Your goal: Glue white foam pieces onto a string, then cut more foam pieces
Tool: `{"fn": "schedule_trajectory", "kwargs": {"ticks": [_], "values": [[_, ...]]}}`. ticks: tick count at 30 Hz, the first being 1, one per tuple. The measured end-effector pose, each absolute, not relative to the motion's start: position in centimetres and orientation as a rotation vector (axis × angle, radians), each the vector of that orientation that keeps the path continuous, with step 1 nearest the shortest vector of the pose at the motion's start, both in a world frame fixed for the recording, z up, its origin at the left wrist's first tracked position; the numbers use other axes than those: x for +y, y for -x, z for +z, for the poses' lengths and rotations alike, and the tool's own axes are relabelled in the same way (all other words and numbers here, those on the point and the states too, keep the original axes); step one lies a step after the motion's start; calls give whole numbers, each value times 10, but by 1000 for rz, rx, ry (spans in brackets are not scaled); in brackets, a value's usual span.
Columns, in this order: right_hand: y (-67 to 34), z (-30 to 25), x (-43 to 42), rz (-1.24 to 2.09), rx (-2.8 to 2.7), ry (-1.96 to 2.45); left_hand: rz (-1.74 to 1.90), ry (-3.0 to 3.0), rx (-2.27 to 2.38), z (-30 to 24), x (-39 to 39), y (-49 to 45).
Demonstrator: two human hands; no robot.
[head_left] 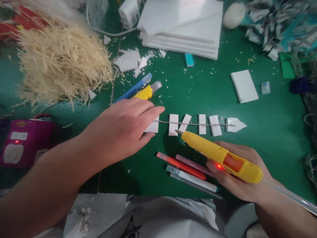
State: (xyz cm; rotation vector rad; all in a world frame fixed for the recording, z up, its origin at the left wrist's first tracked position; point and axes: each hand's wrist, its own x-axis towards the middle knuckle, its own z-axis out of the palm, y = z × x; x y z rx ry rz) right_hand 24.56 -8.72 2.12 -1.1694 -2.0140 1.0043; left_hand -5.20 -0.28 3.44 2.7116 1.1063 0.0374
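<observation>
Left hand (123, 129) palm down, fingers (151, 110) stretched out flat and together, pointing right. Its bare forearm comes in from lower left. Right hand (235, 178) low on the right, fingers curled closed in a grip, wrist entering from the lower right corner.

Yellow glue gun (223, 158), orange trigger, red lamp lit, lies tilted in the right hand (237, 178). Its nozzle points up-left, just below the row of white foam pieces (202, 124). There are six pieces along a thin stick (194, 124) on green matting: the third is slanted, the rightmost is pointed, and the leftmost lies partly under the left hand (123, 129).
</observation>
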Motion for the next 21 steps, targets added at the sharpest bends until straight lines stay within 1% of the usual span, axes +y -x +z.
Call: {"fn": "schedule_trajectory", "kwargs": {"ticks": [9, 12, 18, 21], "values": [[-245, 19, -89, 989, -2017, 1172, 163, -2684, 1172, 39, 3, 47], [-245, 19, -89, 987, -2017, 1173, 89, -2721, 1186, 40, 0, 49], [-247, 20, -89, 987, -2037, 1185, -157, -2748, 1404, 45, -12, 62], [-247, 22, -87, 988, -2031, 1182, -164, -2725, 1436, 43, -14, 66]]}}
